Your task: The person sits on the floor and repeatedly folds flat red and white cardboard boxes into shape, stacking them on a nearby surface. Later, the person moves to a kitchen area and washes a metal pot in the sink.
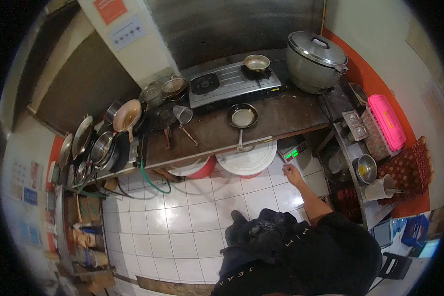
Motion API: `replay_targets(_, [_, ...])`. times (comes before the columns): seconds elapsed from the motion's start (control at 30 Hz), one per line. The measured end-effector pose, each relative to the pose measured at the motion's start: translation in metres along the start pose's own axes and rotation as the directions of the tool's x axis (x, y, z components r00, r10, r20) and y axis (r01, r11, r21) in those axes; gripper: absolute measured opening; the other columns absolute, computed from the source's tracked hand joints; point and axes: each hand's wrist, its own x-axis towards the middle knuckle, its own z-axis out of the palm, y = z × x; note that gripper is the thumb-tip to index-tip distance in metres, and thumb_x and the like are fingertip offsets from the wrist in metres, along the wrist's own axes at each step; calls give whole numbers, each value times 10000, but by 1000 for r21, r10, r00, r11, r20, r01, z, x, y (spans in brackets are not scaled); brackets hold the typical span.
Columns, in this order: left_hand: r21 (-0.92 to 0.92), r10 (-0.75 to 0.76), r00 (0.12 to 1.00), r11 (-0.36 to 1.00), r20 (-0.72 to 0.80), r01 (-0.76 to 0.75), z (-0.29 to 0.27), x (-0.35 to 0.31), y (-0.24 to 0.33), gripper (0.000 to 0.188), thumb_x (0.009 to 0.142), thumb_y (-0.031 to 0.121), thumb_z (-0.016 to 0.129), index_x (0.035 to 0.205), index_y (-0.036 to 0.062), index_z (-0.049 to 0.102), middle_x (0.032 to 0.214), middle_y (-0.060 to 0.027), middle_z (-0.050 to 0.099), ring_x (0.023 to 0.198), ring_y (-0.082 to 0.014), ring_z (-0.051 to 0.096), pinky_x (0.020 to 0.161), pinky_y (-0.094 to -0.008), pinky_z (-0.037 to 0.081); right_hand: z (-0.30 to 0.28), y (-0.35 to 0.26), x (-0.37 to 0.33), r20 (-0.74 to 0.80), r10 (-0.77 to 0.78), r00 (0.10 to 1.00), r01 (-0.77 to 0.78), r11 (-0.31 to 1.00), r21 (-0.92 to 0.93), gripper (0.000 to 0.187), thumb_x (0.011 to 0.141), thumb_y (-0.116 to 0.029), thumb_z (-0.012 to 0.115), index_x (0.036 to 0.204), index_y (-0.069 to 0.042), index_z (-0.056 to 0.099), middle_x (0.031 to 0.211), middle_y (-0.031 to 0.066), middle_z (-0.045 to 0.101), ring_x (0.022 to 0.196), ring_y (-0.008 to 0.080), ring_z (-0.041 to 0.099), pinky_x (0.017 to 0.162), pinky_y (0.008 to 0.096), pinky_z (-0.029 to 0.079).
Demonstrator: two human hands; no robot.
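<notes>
My right hand [292,174] hangs low above the tiled floor, in front of the counter, with its fingers curled in. Whatever it may hold is hidden by the fingers. Closest to it is a digital scale [294,152] with a lit green display, beneath the counter's front edge. Left of the scale stands a wide tub with a white lid [246,159]. My left hand is out of sight. Up on the dark counter [291,112], a small black frying pan [243,116] lies with its handle over the front edge.
A two-burner gas stove [222,89] carries a small pan [256,62], beside a large lidded pot [313,61]. Pans and strainers crowd the left. At right, a side shelf holds a metal bowl [366,168], a white container [378,188] and a pink-lidded basket [386,121]. A green hose [155,186] droops at left.
</notes>
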Motion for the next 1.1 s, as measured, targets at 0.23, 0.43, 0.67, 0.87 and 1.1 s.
replay_targets(0.23, [-300, 206, 963, 920, -176, -252, -119, 81, 162, 284, 981, 217, 646, 1240, 104, 623, 1015, -79, 695, 834, -249, 713, 596, -383, 512, 5, -85, 203, -303, 7, 953, 13, 998, 62, 541, 943, -391, 717, 1301, -2, 601, 1109, 168, 673, 1066, 255, 638, 934, 372, 500])
replay_targets(0.43, [-183, 283, 874, 908, -396, -377, -117, 76, 294, 342, 970, 240, 666, 1265, 79, 604, 1043, -97, 678, 854, -214, 682, 624, -317, 485, -30, -114, 421, -505, -55, 862, 5, 995, -101, 755, 870, -499, 764, 1350, 47, 560, 1255, 256, 654, 1168, 344, 628, 1022, 428, 479])
replay_targets(0.67, [-231, -101, 972, 972, -210, 51, 3, 58, 313, 357, 973, 243, 667, 1279, 71, 601, 1050, -110, 684, 885, -234, 687, 660, -332, 513, -48, -96, 623, -358, 356, 863, -312, 934, 175, 822, 873, -655, 686, 1330, 20, 582, 1108, 184, 686, 847, 249, 696, 764, 426, 559])
replay_targets(0.87, [-355, -265, 933, 919, -243, 169, 36, 13, 332, 369, 976, 245, 668, 1291, 65, 599, 1056, -121, 689, 911, -250, 691, 690, -344, 537, 8, -106, 646, -52, 449, 892, -394, 829, 398, 533, 1017, -544, 555, 1150, -41, 672, 745, 26, 556, 545, 137, 491, 539, 339, 507])
replay_targets(1.1, [-705, -377, 882, 705, -285, 74, 72, -55, 283, 384, 980, 248, 669, 1305, 57, 596, 1063, -135, 695, 942, -270, 697, 726, -359, 564, 50, -134, 601, -16, 381, 924, -328, 817, 475, 569, 986, -618, 530, 1247, -119, 610, 750, -17, 487, 647, 120, 467, 612, 352, 446])
